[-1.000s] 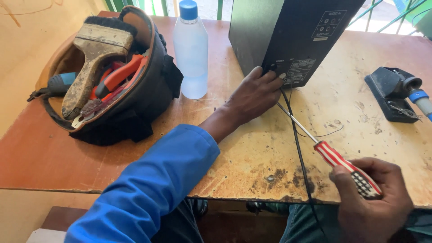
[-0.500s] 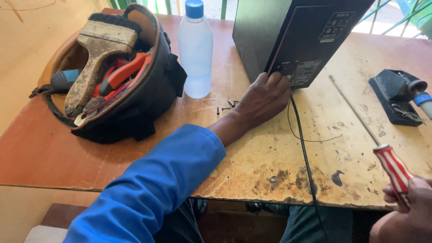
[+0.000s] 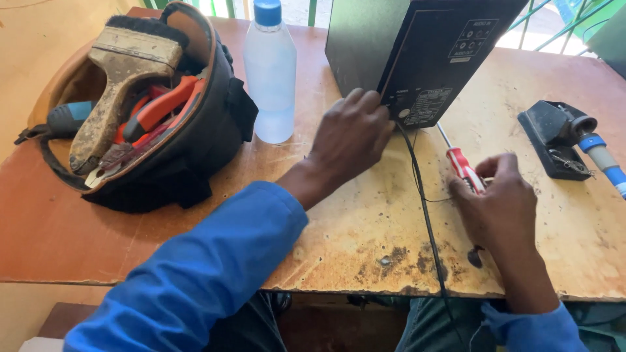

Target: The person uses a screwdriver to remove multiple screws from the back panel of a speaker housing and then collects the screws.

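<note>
Red-handled screwdriver (image 3: pixel 462 164) in right hand (image 3: pixel 502 205)

1. Table (image 3: pixel 195 261): wooden top, orange-brown, surface worn and stained, with pale scuffed patches and dark spots near the front edge.
2. Tool bag (image 3: pixel 195 150): black, open, lying at the left end of the table; a brush and pliers show inside.
3. Plastic bottle (image 3: pixel 270 72): clear with a blue cap, standing upright just right of the bag.
4. Speaker box (image 3: pixel 391 45): black, standing at the rear centre, back panel facing the viewer.
5. Black cable (image 3: pixel 427 221): runs from the box across the top and over the front edge.
6. Soldering iron stand (image 3: pixel 551 137): black, resting at the right end.
</note>
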